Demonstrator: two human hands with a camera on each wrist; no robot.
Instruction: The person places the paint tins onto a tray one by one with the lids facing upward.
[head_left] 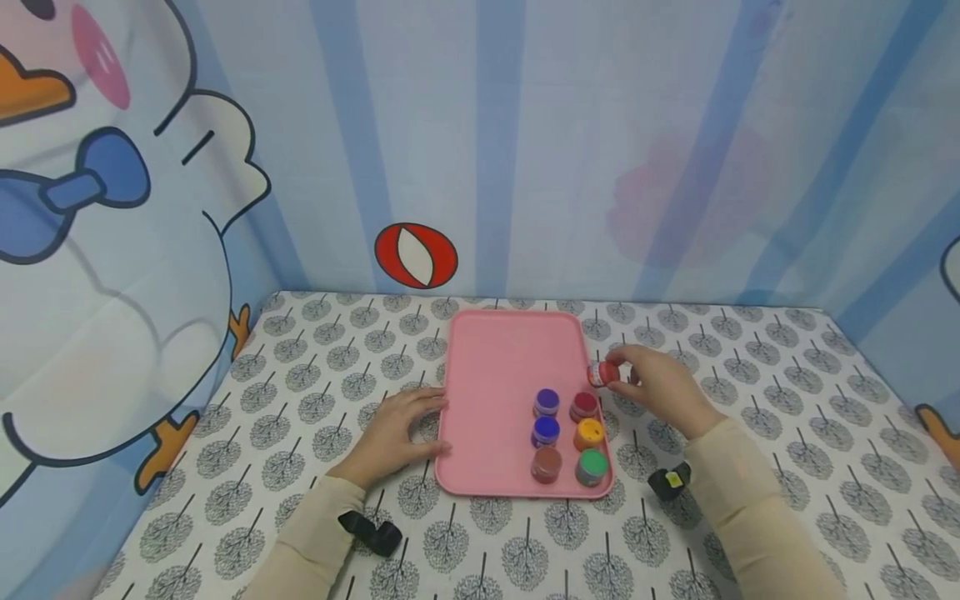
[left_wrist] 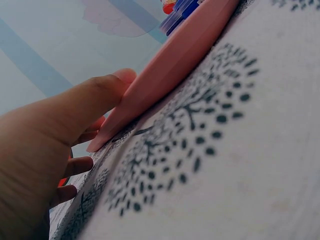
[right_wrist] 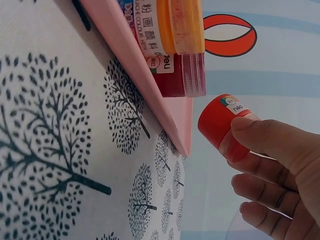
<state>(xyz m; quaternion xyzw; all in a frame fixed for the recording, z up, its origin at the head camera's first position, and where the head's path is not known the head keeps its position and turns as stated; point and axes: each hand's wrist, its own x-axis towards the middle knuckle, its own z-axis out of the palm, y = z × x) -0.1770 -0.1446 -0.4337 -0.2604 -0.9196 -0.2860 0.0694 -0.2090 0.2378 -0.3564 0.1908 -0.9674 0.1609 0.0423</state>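
Note:
A pink tray (head_left: 502, 367) lies on the table. My left hand (head_left: 397, 435) rests at its left edge, the thumb touching the rim in the left wrist view. Between thumb and fingers my right hand (head_left: 663, 387) pinches a red paint jar (right_wrist: 226, 125), tilted, above the tray's right edge. On the tray's right half stand a purple jar (head_left: 547, 403), a blue jar (head_left: 545, 432), a brown jar (head_left: 546, 464), a dark red jar (head_left: 583, 407), an orange jar (head_left: 589, 434) and a green jar (head_left: 592, 467).
A tablecloth (head_left: 300, 400) printed with trees covers the table around the tray. Behind it hangs a blue striped backdrop (head_left: 555, 150) with cartoon figures. Black straps with small devices sit at both wrists.

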